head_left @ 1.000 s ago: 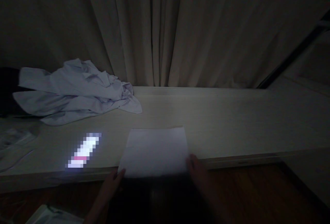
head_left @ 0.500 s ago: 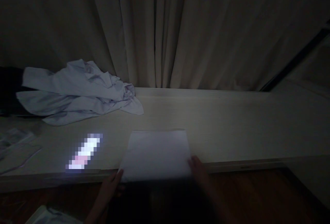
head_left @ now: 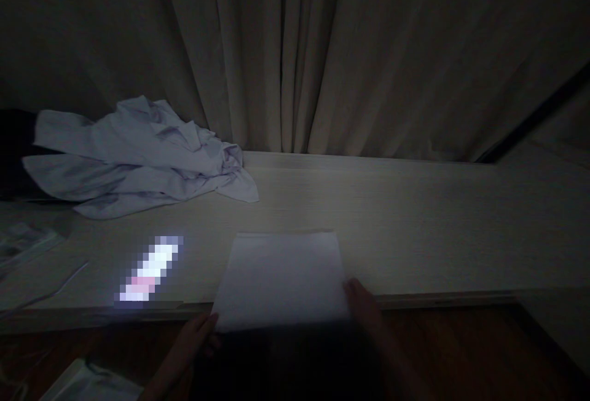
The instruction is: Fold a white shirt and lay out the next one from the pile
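Observation:
A white sheet of paper, or a thin stack of it, lies partly on the pale tabletop, and its near end reaches past the front edge. My left hand is closed on the near left corner, thumb on top and fingers curled beneath. At the right edge, my right hand grips the paper with its thumb side up. Dim light hides the undersides of both hands.
A crumpled white cloth lies at the back left over something dark. Nearer stands a bright pixelated screen, beside a thin cable and a clear plastic bag. Curtains hang behind the table.
The view has shifted slightly. My right hand and the paper's right edge appear a little farther right; both hands keep their hold on the paper.

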Demonstrator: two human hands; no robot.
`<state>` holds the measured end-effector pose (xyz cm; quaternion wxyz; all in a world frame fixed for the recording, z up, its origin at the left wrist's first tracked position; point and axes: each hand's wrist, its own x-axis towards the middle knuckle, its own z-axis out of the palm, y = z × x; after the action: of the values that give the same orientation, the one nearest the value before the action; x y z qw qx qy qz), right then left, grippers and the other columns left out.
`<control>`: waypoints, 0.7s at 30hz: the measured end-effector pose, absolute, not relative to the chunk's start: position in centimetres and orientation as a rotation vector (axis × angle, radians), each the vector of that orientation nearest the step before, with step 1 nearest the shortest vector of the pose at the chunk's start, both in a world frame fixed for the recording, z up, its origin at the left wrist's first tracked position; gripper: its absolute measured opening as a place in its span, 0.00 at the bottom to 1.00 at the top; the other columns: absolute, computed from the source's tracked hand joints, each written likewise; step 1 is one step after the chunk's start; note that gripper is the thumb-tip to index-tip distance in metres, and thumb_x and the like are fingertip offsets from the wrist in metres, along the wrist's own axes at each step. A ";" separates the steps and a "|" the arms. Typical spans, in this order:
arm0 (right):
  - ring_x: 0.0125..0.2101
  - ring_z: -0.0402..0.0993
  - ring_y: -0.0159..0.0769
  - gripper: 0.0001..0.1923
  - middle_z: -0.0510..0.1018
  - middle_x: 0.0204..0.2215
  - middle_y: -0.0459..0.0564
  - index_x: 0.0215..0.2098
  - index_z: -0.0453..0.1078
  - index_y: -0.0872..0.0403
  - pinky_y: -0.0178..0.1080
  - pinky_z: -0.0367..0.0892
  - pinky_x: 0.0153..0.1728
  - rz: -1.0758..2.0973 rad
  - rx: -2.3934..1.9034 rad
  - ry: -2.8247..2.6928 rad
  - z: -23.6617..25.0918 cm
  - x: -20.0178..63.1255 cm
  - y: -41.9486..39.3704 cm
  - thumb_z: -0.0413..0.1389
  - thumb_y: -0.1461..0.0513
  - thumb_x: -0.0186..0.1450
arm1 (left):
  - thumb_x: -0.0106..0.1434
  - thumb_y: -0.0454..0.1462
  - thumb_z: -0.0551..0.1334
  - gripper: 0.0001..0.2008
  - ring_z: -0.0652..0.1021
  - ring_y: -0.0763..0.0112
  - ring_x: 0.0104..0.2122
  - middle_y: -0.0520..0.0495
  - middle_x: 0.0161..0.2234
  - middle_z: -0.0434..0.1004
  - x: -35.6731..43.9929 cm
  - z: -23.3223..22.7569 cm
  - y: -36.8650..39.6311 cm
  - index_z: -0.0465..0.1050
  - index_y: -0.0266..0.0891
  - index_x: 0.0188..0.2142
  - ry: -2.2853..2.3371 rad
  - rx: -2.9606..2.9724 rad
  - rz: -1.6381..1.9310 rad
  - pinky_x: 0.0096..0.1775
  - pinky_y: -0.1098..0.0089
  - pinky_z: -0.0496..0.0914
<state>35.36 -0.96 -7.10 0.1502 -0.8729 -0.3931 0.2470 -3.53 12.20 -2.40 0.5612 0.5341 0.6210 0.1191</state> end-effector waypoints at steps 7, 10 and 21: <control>0.38 0.76 0.44 0.26 0.79 0.35 0.57 0.42 0.66 0.54 0.43 0.66 0.38 0.762 -2.572 -1.084 -4.1 36.5 1.9 0.36 0.47 0.66 | 0.57 0.53 0.52 0.23 0.79 0.59 0.37 0.43 0.36 0.79 -3.2 -4.4 15.5 0.69 0.39 0.41 1.642 1.580 0.373 0.38 0.61 0.74; 0.42 0.74 0.46 0.28 0.77 0.42 0.61 0.51 0.63 0.57 0.45 0.66 0.40 0.563 -2.612 -1.135 -3.4 36.8 3.9 0.37 0.48 0.66 | 0.62 0.47 0.47 0.22 0.77 0.58 0.44 0.39 0.44 0.77 -1.3 -4.6 17.5 0.69 0.37 0.46 1.724 1.938 0.380 0.47 0.58 0.71; 0.64 0.46 0.50 0.30 0.53 0.65 0.60 0.64 0.53 0.55 0.52 0.46 0.61 0.109 -2.444 -1.782 -8.5 35.5 10.6 0.41 0.50 0.68 | 0.62 0.54 0.48 0.34 0.54 0.44 0.63 0.33 0.64 0.54 8.9 -10.7 21.7 0.56 0.38 0.62 1.387 2.741 0.245 0.60 0.43 0.48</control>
<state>35.46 10.64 -8.53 0.0572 -0.8062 -0.5878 0.0361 8.88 21.66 -10.71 0.0298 0.8891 0.4497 0.0795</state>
